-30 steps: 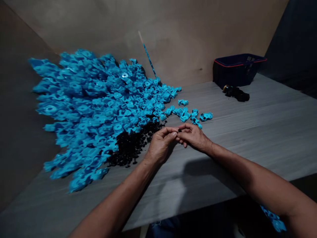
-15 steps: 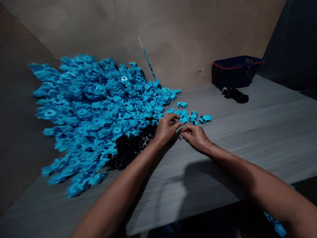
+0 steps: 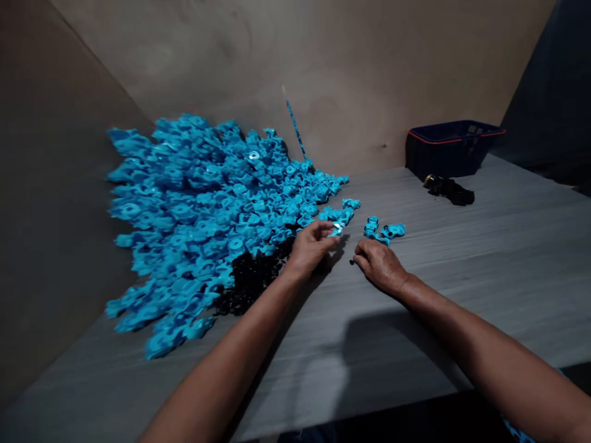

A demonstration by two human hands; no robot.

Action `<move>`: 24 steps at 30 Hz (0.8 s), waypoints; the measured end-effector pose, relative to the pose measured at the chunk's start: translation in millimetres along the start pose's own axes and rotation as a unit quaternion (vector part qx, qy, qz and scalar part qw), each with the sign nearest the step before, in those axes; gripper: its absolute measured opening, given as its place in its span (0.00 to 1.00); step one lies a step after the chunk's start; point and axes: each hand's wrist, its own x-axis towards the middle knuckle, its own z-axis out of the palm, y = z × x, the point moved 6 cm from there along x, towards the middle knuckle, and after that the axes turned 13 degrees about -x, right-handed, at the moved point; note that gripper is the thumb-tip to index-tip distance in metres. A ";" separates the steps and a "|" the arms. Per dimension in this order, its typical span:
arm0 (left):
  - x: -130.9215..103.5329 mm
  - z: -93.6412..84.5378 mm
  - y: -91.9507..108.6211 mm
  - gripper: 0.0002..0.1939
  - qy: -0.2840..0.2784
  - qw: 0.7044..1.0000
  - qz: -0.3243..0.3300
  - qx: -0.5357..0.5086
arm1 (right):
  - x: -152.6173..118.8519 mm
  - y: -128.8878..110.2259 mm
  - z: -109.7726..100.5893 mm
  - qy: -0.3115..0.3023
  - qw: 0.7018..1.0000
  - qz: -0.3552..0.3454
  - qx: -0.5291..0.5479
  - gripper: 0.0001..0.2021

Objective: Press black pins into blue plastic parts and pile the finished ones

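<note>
Between the thumb and fingers of my left hand [image 3: 311,249] is a small blue plastic piece [image 3: 338,229]. To its right, my right hand [image 3: 379,263] pinches a tiny black part [image 3: 351,262], which shows at the fingertips. A large heap of blue pieces [image 3: 198,197] spreads over the left of the table, beside a pile of small black parts [image 3: 252,280] left of my left wrist. Just beyond my right hand lie a few blue pieces with black parts on them [image 3: 372,226].
A dark blue basket with a red rim line [image 3: 455,147] stands at the back right of the grey table [image 3: 508,258]. A black object with a gold-coloured end [image 3: 450,189] lies before it. A blue-marked stick [image 3: 295,128] leans on the back wall.
The view has shifted, so the scene sits further right and lower. My hands have moved apart, and the blue piece in my left hand is now lifted and tilted.
</note>
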 end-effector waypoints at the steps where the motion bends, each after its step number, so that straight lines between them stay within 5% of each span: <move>1: -14.1 -8.7 -5.2 0.15 0.009 0.988 -0.060 -0.139 | -0.1 1.5 0.8 0.002 1.000 0.000 -0.007 0.05; 3: -42.1 -16.1 -11.6 0.16 0.007 0.932 -0.147 -0.331 | -1.2 1.8 2.1 0.005 1.000 -0.004 -0.016 0.05; 6: -69.8 -16.9 -16.7 0.14 0.015 0.870 -0.204 -0.448 | -4.9 -5.6 2.5 0.001 0.999 -0.023 -0.023 0.05; 11: -79.7 -5.8 -27.3 0.13 0.033 0.843 -0.246 -0.478 | -10.7 -23.4 3.3 -0.036 0.997 -0.059 -0.029 0.04; 18: -82.0 -0.5 -32.5 0.13 -0.011 0.882 -0.225 -0.414 | -13.0 -30.1 4.0 -0.011 0.995 -0.098 -0.018 0.04; 21: -80.8 -6.9 -34.8 0.17 -0.014 0.931 -0.163 -0.325 | -6.8 -18.9 -20.9 0.098 0.991 -0.092 0.027 0.05; 24: -76.8 -14.6 -32.6 0.21 -0.015 0.988 -0.070 -0.135 | 1.5 19.5 -59.8 0.251 0.965 0.005 0.080 0.06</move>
